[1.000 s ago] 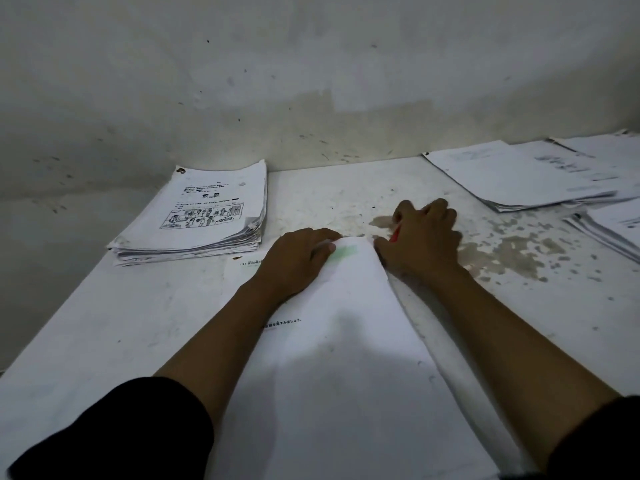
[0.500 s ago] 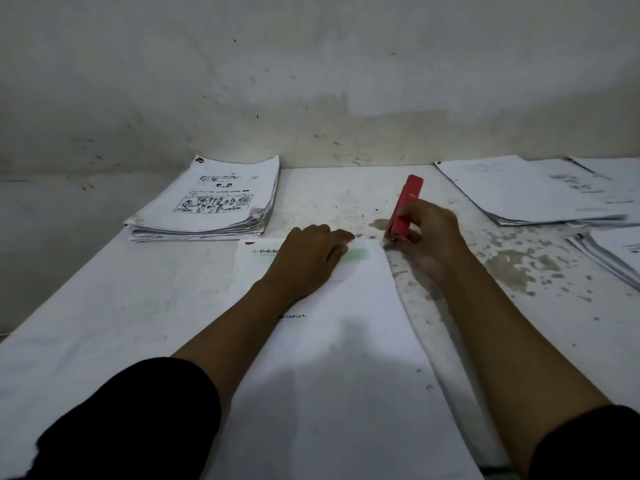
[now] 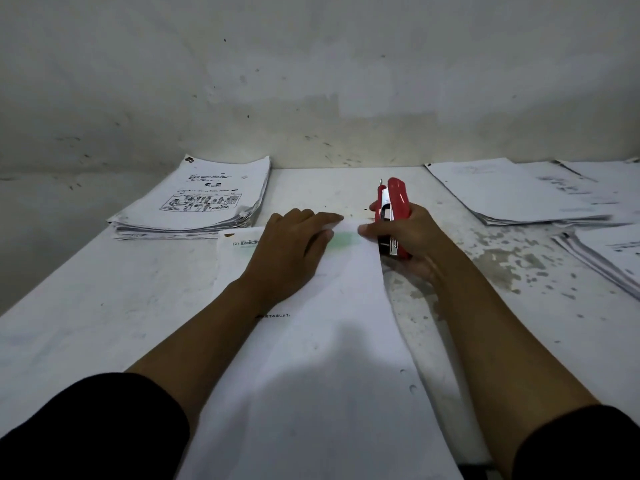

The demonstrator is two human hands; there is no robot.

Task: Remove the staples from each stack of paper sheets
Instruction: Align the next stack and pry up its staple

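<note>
A stack of white paper sheets (image 3: 318, 358) lies lengthwise in front of me on the white table (image 3: 104, 306). My left hand (image 3: 291, 247) presses flat on its far end, fingers pointing right toward the top right corner. My right hand (image 3: 408, 244) grips a red stapler (image 3: 393, 209) beside that corner, its far end pointing away from me, the thumb resting on the paper's edge. No staple is visible; the corner is hidden between the two hands.
A thick pile of printed sheets (image 3: 197, 202) sits at the far left by the wall. More paper stacks (image 3: 512, 192) lie at the far right, with another stack (image 3: 606, 258) at the right edge. Worn stains mark the table right of my right hand.
My right hand has lifted the red stapler, turned it more upright in view and brought it against the paper's top right corner. My left hand stays pressed on the sheets.
</note>
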